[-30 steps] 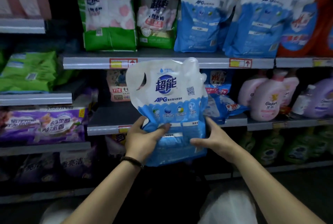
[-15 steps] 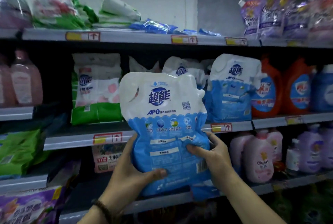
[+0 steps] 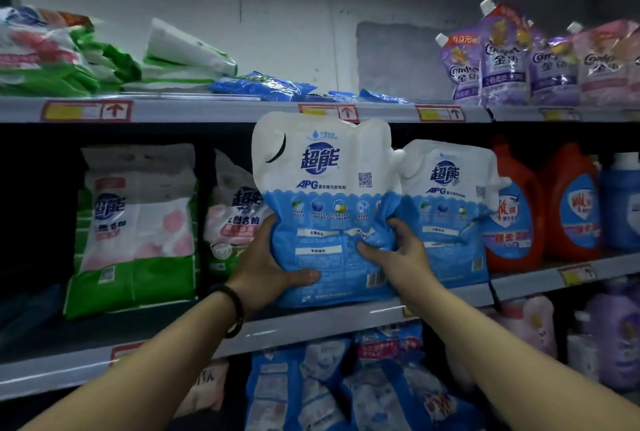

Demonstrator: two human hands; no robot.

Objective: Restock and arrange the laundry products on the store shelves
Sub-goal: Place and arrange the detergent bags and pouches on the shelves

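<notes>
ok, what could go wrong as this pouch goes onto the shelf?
1. The blue pouch is soft, and both the left hand and right hand grip it low; its top may flop.
2. The slot between the pink-green bag and the standing pouch looks tight; either could get shoved over.

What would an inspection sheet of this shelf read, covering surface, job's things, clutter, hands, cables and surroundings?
Surface: grey metal middle shelf, price tags along its edge.
Job's things: white and blue plastic detergent pouch, upright, base near the shelf front; a matching pouch stands to its right.
Clutter: flat blue packets lying on the top shelf.
Hands: left hand and right hand both grip the held pouch low down.
Cables: nothing seen.
Surroundings: green and white bags left, orange jugs right, purple spouted pouches above.
</notes>
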